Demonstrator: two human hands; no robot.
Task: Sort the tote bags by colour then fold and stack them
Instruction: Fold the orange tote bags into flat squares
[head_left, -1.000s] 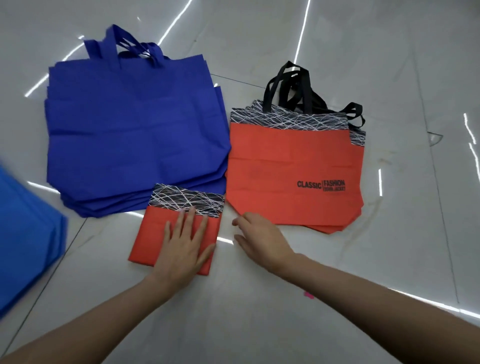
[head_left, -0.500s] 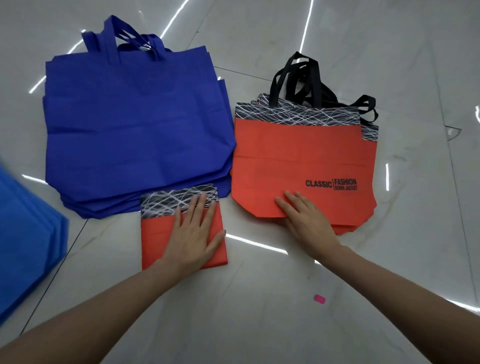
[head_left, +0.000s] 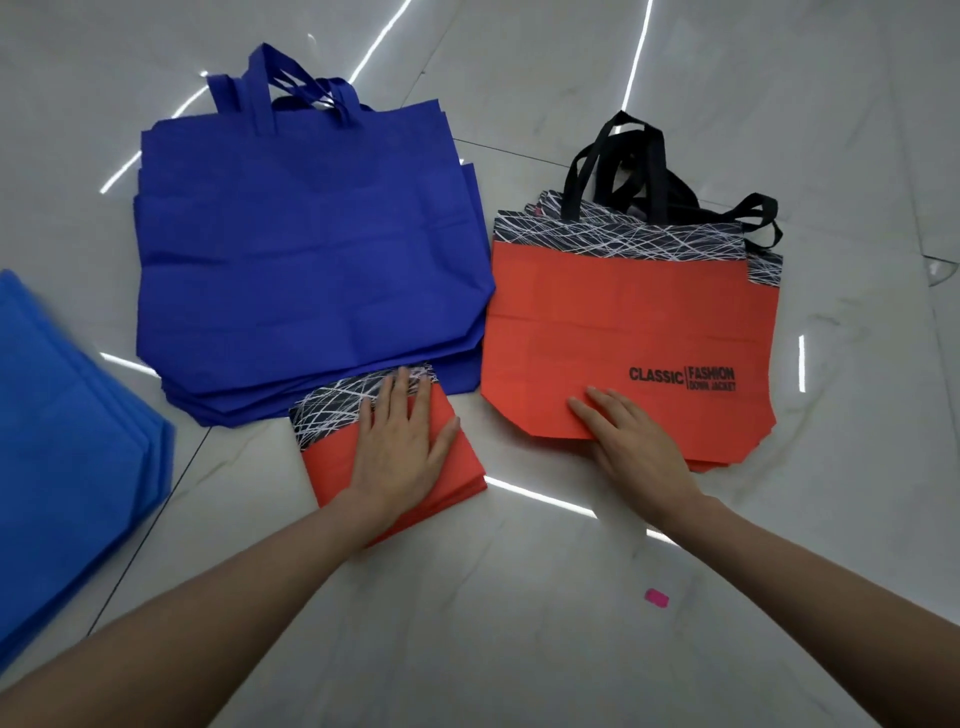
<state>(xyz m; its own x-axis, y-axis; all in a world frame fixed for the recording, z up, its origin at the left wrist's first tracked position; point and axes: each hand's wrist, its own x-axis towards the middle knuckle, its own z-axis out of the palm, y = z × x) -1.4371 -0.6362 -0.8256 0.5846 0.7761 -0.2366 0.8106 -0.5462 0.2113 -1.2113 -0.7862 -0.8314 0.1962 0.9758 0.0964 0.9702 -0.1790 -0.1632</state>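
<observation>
The pale marble floor (head_left: 519, 649) is laid out by colour. The biggest spread is the dark blue pile (head_left: 311, 270), flat with handles pointing away, and a lighter blue pile (head_left: 67, 441) runs off the left edge. The orange pile (head_left: 623, 322) lies just right of the dark blue one, still unfolded. The folded orange bag (head_left: 332, 467) sits near the person, its top edge overlapping the dark blue pile. The left hand (head_left: 400, 447) presses it flat, fingers straight and thumb splayed. The right hand (head_left: 634, 441) rests its straight fingers on the top orange bag's bottom edge — I can't tell whether the thumb is tucked under. I'd say the job now is to lift only that top layer and fold it along its creases. A pink scrap (head_left: 656, 597) lies nearby.
</observation>
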